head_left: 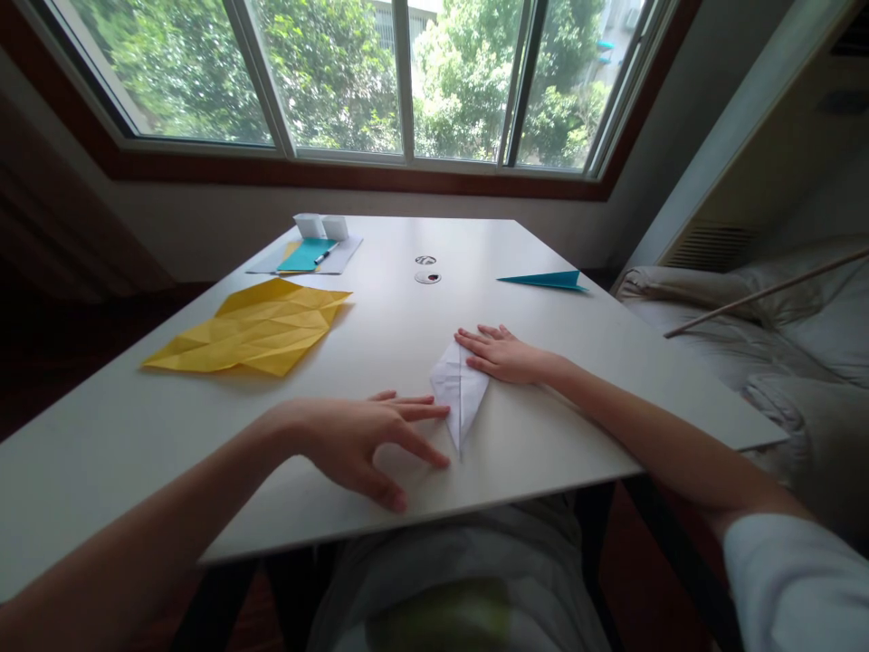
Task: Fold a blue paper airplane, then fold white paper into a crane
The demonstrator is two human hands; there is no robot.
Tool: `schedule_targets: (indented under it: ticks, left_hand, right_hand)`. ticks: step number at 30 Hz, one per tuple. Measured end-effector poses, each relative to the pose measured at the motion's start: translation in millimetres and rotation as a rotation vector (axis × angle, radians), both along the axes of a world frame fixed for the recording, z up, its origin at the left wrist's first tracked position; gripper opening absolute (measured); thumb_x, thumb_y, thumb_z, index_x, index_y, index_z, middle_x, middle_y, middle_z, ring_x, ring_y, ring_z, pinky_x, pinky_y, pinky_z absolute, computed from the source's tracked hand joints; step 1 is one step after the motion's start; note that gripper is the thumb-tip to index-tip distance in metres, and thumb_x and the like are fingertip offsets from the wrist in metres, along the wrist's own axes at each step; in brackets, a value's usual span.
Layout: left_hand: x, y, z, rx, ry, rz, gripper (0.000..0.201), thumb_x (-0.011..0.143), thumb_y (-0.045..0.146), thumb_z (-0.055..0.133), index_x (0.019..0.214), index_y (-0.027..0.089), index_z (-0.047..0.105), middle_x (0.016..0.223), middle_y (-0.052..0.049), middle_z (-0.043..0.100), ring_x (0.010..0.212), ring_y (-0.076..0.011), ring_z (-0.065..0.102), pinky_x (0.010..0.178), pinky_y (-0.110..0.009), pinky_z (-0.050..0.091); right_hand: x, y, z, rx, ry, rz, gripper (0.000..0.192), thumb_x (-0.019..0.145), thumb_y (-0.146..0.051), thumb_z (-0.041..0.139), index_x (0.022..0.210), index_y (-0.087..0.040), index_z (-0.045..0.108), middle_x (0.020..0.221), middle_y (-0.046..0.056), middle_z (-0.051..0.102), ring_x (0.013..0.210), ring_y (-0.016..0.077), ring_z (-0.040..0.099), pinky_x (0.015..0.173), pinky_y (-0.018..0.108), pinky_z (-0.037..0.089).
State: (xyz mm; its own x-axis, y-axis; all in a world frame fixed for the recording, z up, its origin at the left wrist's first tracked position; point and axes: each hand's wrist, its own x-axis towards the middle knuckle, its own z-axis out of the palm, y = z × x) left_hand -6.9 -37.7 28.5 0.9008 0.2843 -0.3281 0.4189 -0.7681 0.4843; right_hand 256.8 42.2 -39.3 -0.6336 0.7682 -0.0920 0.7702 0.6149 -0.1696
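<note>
A folded sheet of white paper (463, 398) lies flat near the table's front edge, shaped like a kite with its sharp point toward me. A crease or seam runs down its middle. My right hand (499, 351) rests on its upper right part, palm down with fingers stretched out. From the left, my left hand (380, 439) reaches to the paper with its fingers spread. One of its fingertips touches the paper's left edge, and the thumb hangs lower, near the table's surface. Neither hand grips anything.
On the left lies a creased yellow paper (254, 328). Behind it are a teal sheet (309, 254), a pen (326, 253) and small white boxes (320, 226). A folded teal paper (543, 280) lies at the right on the white table (394, 335). A window stands beyond.
</note>
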Motion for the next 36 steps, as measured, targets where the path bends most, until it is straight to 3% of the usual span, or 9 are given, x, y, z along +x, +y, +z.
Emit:
schedule_targets:
  ticks: [2, 4, 7, 13, 22, 27, 32, 36]
  left_hand:
    - [0, 7, -1.9, 0.003, -0.117, 0.053, 0.036, 0.083, 0.046, 0.052, 0.113, 0.029, 0.061, 0.134, -0.005, 0.046, 0.125, -0.0234, 0.039, 0.101, -0.035, 0.035]
    - [3, 17, -9.6, 0.096, -0.263, 0.17, 0.034, 0.088, 0.04, 0.044, 0.113, 0.024, 0.06, 0.121, -0.007, 0.058, 0.112, -0.019, 0.052, 0.094, -0.029, 0.042]
    - [10, 32, -28.1, 0.339, -0.356, 0.269, 0.033, 0.09, 0.035, 0.042, 0.116, 0.022, 0.059, 0.125, -0.008, 0.055, 0.114, -0.0193, 0.051, 0.096, -0.031, 0.04]
    - [22, 43, -51.9, 0.485, -0.282, 0.165, 0.04, 0.092, 0.031, 0.037, 0.129, 0.022, 0.046, 0.136, -0.007, 0.044, 0.123, -0.0187, 0.043, 0.102, -0.032, 0.035]
    - [25, 36, -53.7, 0.613, -0.218, 0.208, 0.039, 0.092, 0.034, 0.034, 0.129, 0.026, 0.045, 0.135, -0.005, 0.046, 0.119, -0.0194, 0.047, 0.097, -0.034, 0.039]
    - [25, 34, -51.9, 0.711, -0.187, 0.206, 0.038, 0.092, 0.036, 0.033, 0.125, 0.023, 0.047, 0.128, -0.006, 0.053, 0.116, -0.0199, 0.05, 0.092, -0.036, 0.042]
    - [25, 29, -48.5, 0.792, -0.158, 0.227, 0.037, 0.092, 0.036, 0.032, 0.123, 0.022, 0.048, 0.12, -0.008, 0.058, 0.109, -0.0221, 0.054, 0.087, -0.037, 0.044]
    - [26, 25, -48.5, 0.807, -0.149, 0.248, 0.037, 0.093, 0.033, 0.029, 0.125, 0.025, 0.046, 0.118, -0.006, 0.058, 0.108, -0.022, 0.054, 0.086, -0.036, 0.045]
  right_hand:
    - [0, 0, -0.1, -0.003, -0.003, 0.0, 0.062, 0.088, -0.059, 0.013, 0.143, -0.029, 0.013, 0.149, -0.002, 0.016, 0.135, 0.0315, 0.014, 0.107, 0.053, 0.008]
    - [0, 0, 0.5, -0.001, 0.001, 0.002, 0.062, 0.088, -0.058, 0.014, 0.143, -0.029, 0.014, 0.149, -0.001, 0.017, 0.135, 0.0313, 0.014, 0.107, 0.053, 0.008]
    - [-1, -1, 2.3, 0.003, 0.016, 0.008, 0.062, 0.088, -0.059, 0.015, 0.143, -0.029, 0.015, 0.148, 0.0, 0.018, 0.135, 0.03, 0.015, 0.107, 0.054, 0.009]
    - [-2, -4, 2.9, 0.05, 0.011, 0.006, 0.063, 0.089, -0.057, 0.016, 0.142, -0.025, 0.019, 0.147, 0.002, 0.021, 0.135, 0.0301, 0.017, 0.107, 0.055, 0.01]
    - [-10, -22, 5.6, 0.181, 0.003, -0.053, 0.072, 0.087, -0.056, 0.027, 0.143, -0.012, 0.016, 0.148, 0.012, 0.018, 0.134, 0.031, 0.018, 0.106, 0.053, 0.014]
    - [-13, -29, 4.5, 0.173, 0.016, -0.014, 0.081, 0.081, -0.066, 0.028, 0.143, -0.015, 0.014, 0.149, 0.011, 0.014, 0.133, 0.0318, 0.018, 0.106, 0.054, 0.014]
    - [-17, -31, 3.0, 0.252, 0.043, -0.086, 0.074, 0.083, -0.062, 0.032, 0.142, -0.02, 0.018, 0.149, 0.009, 0.016, 0.132, 0.0329, 0.021, 0.104, 0.056, 0.016]
    - [-20, -35, 5.7, 0.313, 0.071, -0.05, 0.07, 0.083, -0.057, 0.039, 0.141, -0.021, 0.023, 0.148, 0.008, 0.021, 0.131, 0.0317, 0.023, 0.105, 0.055, 0.016]
